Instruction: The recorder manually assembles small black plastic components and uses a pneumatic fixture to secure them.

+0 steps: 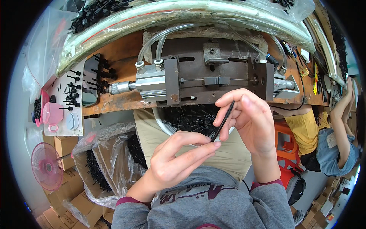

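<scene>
Over my lap, a thin black stick-like part (pixel 222 125), ribbed along its upper half, slants between my two hands. Its lower end is pinched between the thumb and fingers of my left hand (pixel 170 162). The curled fingers of my right hand (pixel 253 124) hold it nearer the top. Below them, a white tub (pixel 161 121) on my lap is full of similar thin black parts (pixel 187 117). Beyond my hands stands a dark metal bench fixture (pixel 194 91), with a silver cylinder (pixel 150 84) on its left and a small grey block (pixel 216 80) in the middle.
Several black parts lie on the bench's left end, near a pink cup (pixel 52 113). A plastic-lined carton (pixel 110 160) of black parts and a pink fan (pixel 47 166) stand at left. Clear hoses (pixel 152 42) arch over the fixture. Another person (pixel 335 141) sits at right.
</scene>
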Tool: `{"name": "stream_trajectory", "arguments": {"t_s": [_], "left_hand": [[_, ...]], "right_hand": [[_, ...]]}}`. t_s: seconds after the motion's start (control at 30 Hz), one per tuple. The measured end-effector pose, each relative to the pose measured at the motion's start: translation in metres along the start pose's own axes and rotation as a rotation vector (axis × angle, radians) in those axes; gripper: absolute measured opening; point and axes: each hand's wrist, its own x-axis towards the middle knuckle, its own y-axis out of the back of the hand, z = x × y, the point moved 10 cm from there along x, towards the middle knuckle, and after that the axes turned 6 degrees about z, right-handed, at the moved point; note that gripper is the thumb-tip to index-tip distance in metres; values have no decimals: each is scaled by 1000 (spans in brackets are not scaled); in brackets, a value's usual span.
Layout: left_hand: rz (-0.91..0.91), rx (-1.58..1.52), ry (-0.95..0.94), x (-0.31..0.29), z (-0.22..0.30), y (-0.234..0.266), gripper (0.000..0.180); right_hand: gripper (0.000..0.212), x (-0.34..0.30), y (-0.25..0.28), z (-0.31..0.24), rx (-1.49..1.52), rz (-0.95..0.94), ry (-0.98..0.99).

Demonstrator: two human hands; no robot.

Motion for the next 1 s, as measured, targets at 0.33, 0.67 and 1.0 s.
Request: {"name": "stream_trajectory", "arguments": {"t_s": [0.33, 0.67, 1.0], "left_hand": [[55, -27, -14, -8, -2, 26, 32], [372, 187, -14, -25, 2, 107, 38], [614, 177, 81, -58, -15, 158, 31]], "right_hand": [[16, 21, 4, -41, -136, 128, 412], [15, 55, -206, -99, -587, -216, 1130], [21, 117, -309, -94, -919, -100, 1539]]}}
